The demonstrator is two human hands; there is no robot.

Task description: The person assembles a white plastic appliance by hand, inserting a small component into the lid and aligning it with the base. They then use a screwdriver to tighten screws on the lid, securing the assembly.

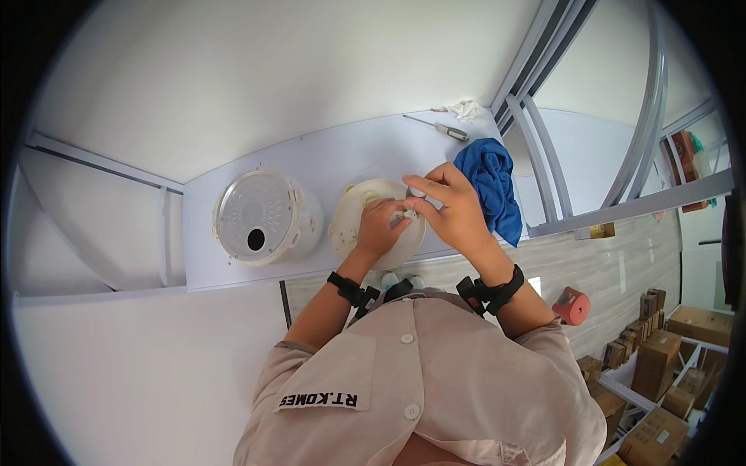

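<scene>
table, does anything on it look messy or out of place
The blue cloth lies crumpled rather than folded on the right side of the table, its lower tip reaching the front edge.

L forearm [320,317] & R forearm [531,307] angle inward across surface's near edge. L hand [378,227] has fingers bent twd R hand [460,213], tips v. close; R thumb & index pinch.

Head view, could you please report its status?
Right hand pinching small grey cylindrical part; left hand close by, grip unclear. Round off-white disc beneath both. Crumpled blue cloth rightward.
</scene>
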